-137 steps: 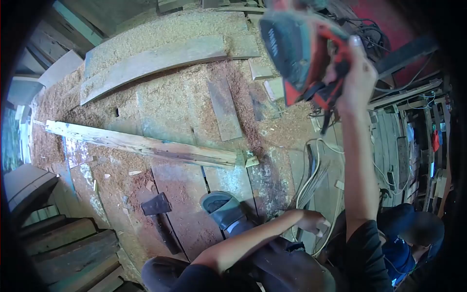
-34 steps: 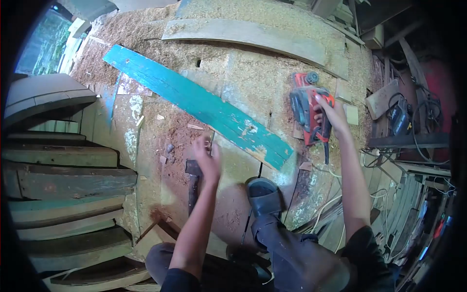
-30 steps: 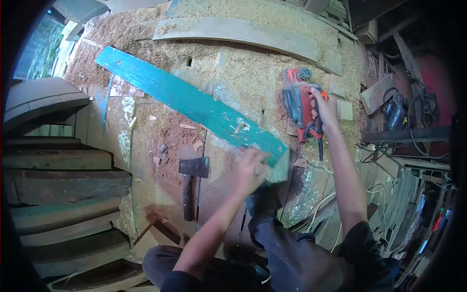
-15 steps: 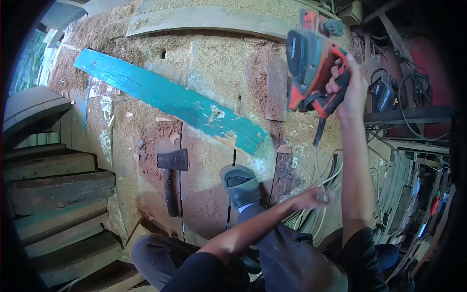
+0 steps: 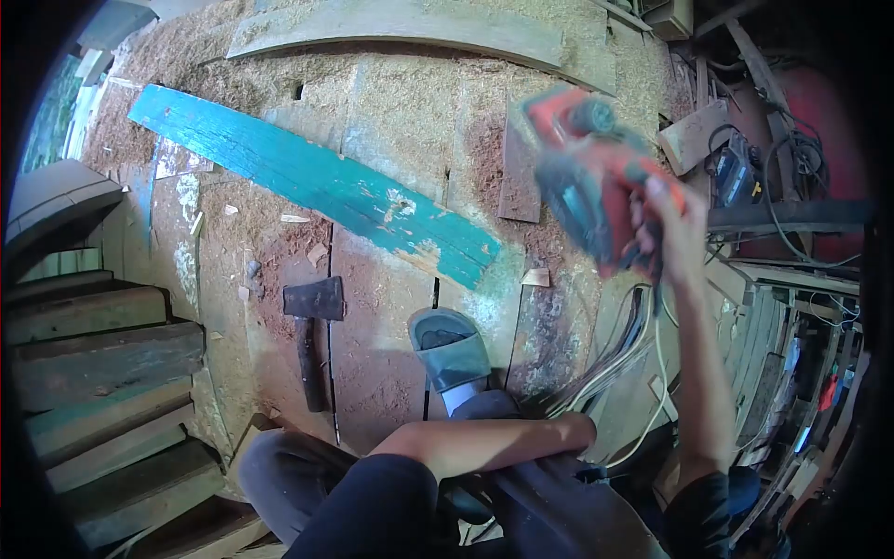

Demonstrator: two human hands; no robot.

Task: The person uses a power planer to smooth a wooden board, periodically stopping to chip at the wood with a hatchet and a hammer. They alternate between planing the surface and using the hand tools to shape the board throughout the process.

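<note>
My right hand (image 5: 672,224) is closed around the handle of an orange and dark grey electric hand planer (image 5: 601,177), held up at the right above the floor boards and blurred by motion. A pale power cord (image 5: 659,363) hangs from its rear. My left arm lies across my lap, and the left hand (image 5: 570,433) is bent down beside my knee with its fingers hidden. In front of me a turquoise-painted plank (image 5: 307,182) lies slantwise, its paint chipped at the near right end. An axe (image 5: 312,303) rests on the boards left of my sandalled foot.
Sawdust and wood chips cover much of the plank floor. A long bare board (image 5: 400,28) lies at the far side. Stacked timber (image 5: 107,363) stands at the left. Another power tool (image 5: 736,172) and tangled cables are at the right, beside a red surface.
My right hand has swung the planer slightly downward and turned it. My left hand has dropped from beside the cord toward my knee. The view has shifted slightly.
</note>
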